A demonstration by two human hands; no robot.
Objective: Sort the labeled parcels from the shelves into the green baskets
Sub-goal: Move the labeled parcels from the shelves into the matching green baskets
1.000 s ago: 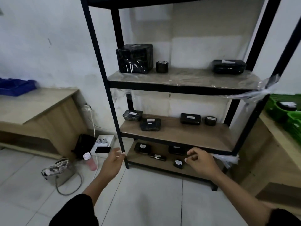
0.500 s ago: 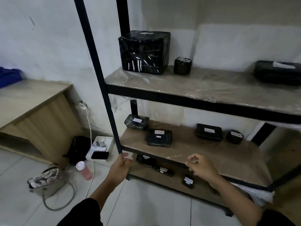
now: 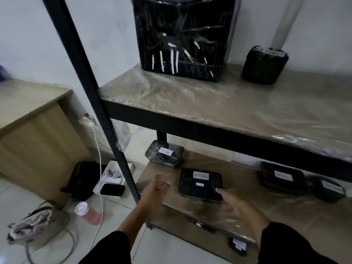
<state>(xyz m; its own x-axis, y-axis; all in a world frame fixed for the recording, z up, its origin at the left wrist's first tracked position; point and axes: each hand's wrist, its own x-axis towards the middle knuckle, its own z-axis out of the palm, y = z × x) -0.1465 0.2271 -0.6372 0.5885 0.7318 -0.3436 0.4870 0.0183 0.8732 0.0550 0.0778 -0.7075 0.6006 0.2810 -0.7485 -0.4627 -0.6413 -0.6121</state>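
A flat black parcel [image 3: 200, 182] with a white "RETURN" label lies on the middle shelf [image 3: 285, 216]. My right hand [image 3: 238, 206] is open, its fingertips at the parcel's front right corner. My left hand [image 3: 154, 193] is open just left of the parcel, over the shelf's front left corner. Behind lies a second labeled black parcel [image 3: 164, 156]. Two more labeled parcels [image 3: 283, 177] [image 3: 330, 189] sit to the right. On the upper shelf stand a large black wrapped box [image 3: 182, 37] and a small black parcel [image 3: 264, 64]. No green basket is in view.
The black shelf post [image 3: 99, 103] stands just left of my left hand. On the floor at left are a pink bottle [image 3: 88, 212], a bag [image 3: 36, 227], a white box with a phone [image 3: 112, 189] and a charger cable. A wooden desk [image 3: 34, 115] is at left. Small parcels [image 3: 238, 246] lie on the bottom shelf.
I have moved closer to the shelves. Both hands have reached forward onto the middle shelf, the right one up to the flat labeled parcel.
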